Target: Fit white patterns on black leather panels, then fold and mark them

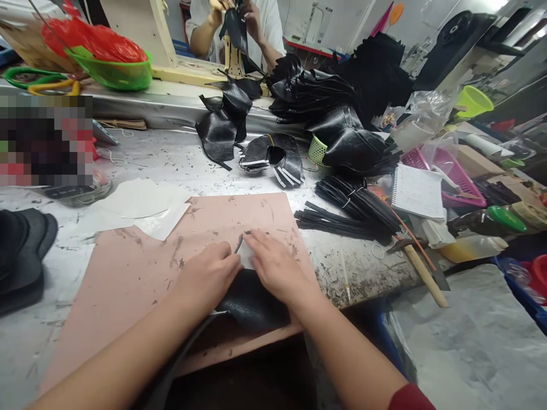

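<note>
Take the black piece [252, 299] in front of you as the clock's centre, with 12 pointing away from you. It lies on the pink sheet [137, 279] at the near side of the counter [162, 162], directly below your hands, with a pale patch [247, 254] showing between them.

Your left hand [213, 265] is curled, its fingers bunched at the patch's 9 o'clock side; you can't tell from here whether they pinch an edge. Your right hand [273, 262] has its fingers stretched nearly straight and laid over the patch's 3 o'clock side; what lies under them is hidden.

The likeliest trouble is a crease or a skewed edge, if your left fingers pull while your right ones press unevenly. The piece could also creep toward 6 o'clock, since it sits close to the sheet's near edge and little seems to hold it there but your hands. Should the sheet shift, it may push the white paper [137, 202] at 10 o'clock. Mind the hammer [427, 276] at 3 o'clock: its handle appears to jut past the counter's edge, so a wide swing of your right arm could knock it down.
</note>
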`<state>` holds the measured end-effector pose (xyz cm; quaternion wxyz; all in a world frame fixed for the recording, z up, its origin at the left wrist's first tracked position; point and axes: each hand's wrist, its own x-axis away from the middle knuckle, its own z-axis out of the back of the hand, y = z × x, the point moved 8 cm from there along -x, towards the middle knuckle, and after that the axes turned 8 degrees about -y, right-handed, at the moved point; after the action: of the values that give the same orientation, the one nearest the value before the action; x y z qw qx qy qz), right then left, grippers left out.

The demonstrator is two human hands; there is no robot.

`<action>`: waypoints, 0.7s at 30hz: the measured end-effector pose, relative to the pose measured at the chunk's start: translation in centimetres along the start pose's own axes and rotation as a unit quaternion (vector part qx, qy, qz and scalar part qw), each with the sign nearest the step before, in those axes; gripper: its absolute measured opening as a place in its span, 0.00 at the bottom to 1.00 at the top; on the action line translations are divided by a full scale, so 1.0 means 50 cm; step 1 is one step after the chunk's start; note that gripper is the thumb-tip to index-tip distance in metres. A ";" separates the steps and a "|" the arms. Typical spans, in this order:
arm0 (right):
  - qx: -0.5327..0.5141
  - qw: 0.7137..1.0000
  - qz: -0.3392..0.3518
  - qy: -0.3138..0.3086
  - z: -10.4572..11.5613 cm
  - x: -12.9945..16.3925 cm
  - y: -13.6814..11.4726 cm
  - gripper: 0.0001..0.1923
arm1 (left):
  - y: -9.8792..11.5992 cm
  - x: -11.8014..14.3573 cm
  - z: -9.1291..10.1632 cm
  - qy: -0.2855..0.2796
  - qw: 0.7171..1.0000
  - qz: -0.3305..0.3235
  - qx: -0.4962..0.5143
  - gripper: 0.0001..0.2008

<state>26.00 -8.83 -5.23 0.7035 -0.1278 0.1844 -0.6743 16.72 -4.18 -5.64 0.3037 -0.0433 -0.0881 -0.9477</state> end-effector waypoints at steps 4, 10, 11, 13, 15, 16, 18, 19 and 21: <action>0.022 0.996 0.016 -0.082 -0.035 -0.003 -0.005 0.23 | -0.005 0.035 0.005 0.053 0.997 -0.052 0.012 0.13; -0.060 0.991 -0.003 -0.116 -0.038 0.012 0.030 0.37 | -0.038 0.116 0.004 0.039 0.994 -0.052 0.087 0.13; -0.103 0.990 -0.012 -0.098 -0.028 0.012 0.043 0.37 | -0.042 0.135 0.004 0.027 0.993 -0.063 0.095 0.13; -0.188 0.981 -0.029 -0.037 0.003 0.004 0.070 0.33 | -0.044 0.167 -0.002 -0.006 0.990 -0.095 0.100 0.15; -0.230 0.972 -0.035 0.018 0.037 -0.021 0.079 0.29 | -0.045 0.177 -0.010 -0.031 0.988 -0.115 0.093 0.20; -0.231 0.972 -0.026 0.034 0.052 -0.043 0.068 0.28 | -0.048 0.170 -0.011 -0.029 0.989 -0.112 0.086 0.21; -0.203 0.978 0.023 0.035 0.074 -0.102 0.010 0.26 | -0.061 0.132 -0.004 0.009 0.995 -0.074 0.068 0.20; -0.176 0.982 0.057 0.026 0.080 -0.136 -0.032 0.25 | -0.064 0.107 0.001 0.027 0.996 -0.062 0.056 0.19; -0.086 0.989 0.115 -0.025 0.067 -0.206 -0.126 0.21 | -0.079 0.060 0.019 0.078 0.996 -0.006 0.042 0.18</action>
<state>21.55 0.84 1.40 0.7674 -0.1829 0.2376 -0.5667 12.03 -2.54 -4.88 0.3052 0.0440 -0.1037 -0.9456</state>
